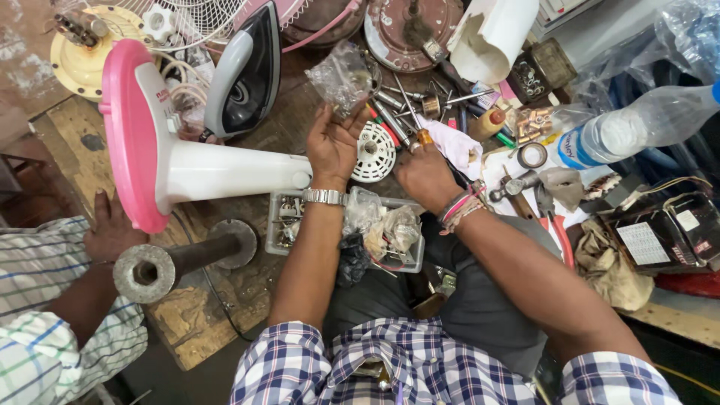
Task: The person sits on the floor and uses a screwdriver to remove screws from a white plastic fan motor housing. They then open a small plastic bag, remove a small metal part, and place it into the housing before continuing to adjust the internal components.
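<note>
My left hand (332,142) is raised palm-up over the cluttered bench and pinches a small clear plastic bag (341,75) of tiny metal parts. My right hand (424,174) rests knuckles-up on the bench, its fingers closed around a screwdriver (409,112) with an amber handle. Between the two hands lies a round white slotted plastic disc (373,152). A pile of screwdrivers and metal tools (409,101) sits just beyond the fingers. A pink and white pedestal fan base (161,146) lies on its side to the left of my left hand.
A clear compartment tray (289,217) with small bags sits at my wrists. A clothes iron (244,75), fan grille, motor parts and a plastic bottle (645,120) crowd the bench. Another person's hand (109,229) rests at left beside a metal pipe stand (169,262).
</note>
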